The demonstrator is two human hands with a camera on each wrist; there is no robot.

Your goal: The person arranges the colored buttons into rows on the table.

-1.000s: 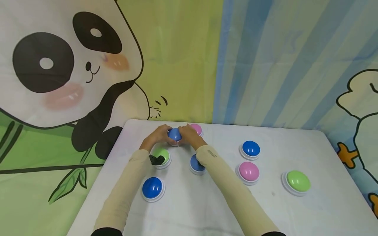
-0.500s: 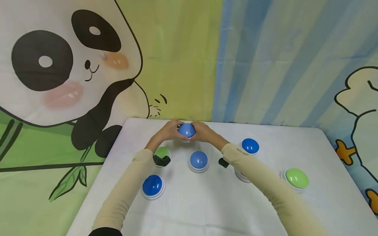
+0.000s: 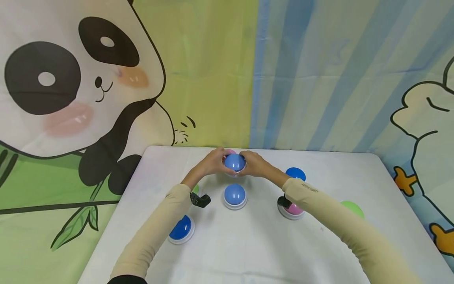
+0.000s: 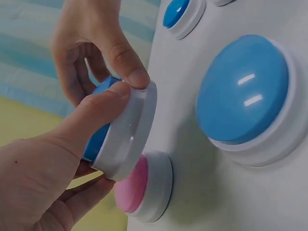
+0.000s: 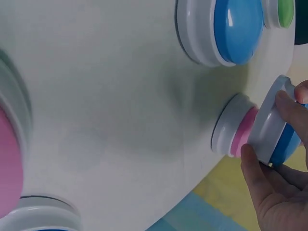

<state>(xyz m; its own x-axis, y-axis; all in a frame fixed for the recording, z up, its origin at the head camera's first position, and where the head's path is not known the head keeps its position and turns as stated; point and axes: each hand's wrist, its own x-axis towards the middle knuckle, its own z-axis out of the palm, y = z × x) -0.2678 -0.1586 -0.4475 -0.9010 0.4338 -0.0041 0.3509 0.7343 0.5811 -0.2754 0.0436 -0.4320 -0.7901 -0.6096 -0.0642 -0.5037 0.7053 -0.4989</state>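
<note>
Between both hands is a blue dome push button (image 3: 235, 162) with a white base, held up off the table near its far edge. My left hand (image 3: 214, 162) grips it from the left, and my right hand (image 3: 254, 164) from the right. Thumbs and fingers pinch its white base (image 4: 129, 132), as the left wrist view shows. A pink push button (image 4: 132, 188) stands on the table right by the held one; from the head it is mostly hidden behind it. Nearer to me, another blue push button (image 3: 235, 195) sits on the table below the hands.
On the white table (image 3: 262, 248) stand more push buttons: a dark blue one (image 3: 181, 228) at front left, a green one (image 3: 196, 189) partly behind the left wrist, and pink (image 3: 293, 210), blue (image 3: 296, 172) and green (image 3: 352, 208) ones partly covered by the right arm. A printed curtain (image 3: 213, 79) hangs behind.
Both hands have carried the blue push button to the right, from beside the pink one to in front of it. The right forearm now covers more of the right-hand buttons.
</note>
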